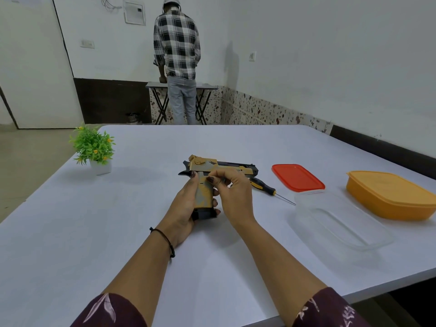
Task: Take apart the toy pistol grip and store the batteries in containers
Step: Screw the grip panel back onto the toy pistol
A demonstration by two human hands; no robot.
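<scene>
A yellow and black toy pistol (212, 166) is held upright above the middle of the white table (94, 232), barrel pointing right. My left hand (186, 208) wraps around its grip from the left, thumb up near the black rear tang. My right hand (232, 192) pinches the grip's upper right side near the trigger. A yellow and black screwdriver (263, 185) lies just right of my hands. An open clear container (339, 218) sits to the right, with its red lid (297, 177) behind it. No batteries are visible.
An orange lidded container (391, 194) stands at the far right. A small potted green plant (95, 149) sits at the left rear of the table. A person in a checked shirt (178, 55) stands at a folding table across the room.
</scene>
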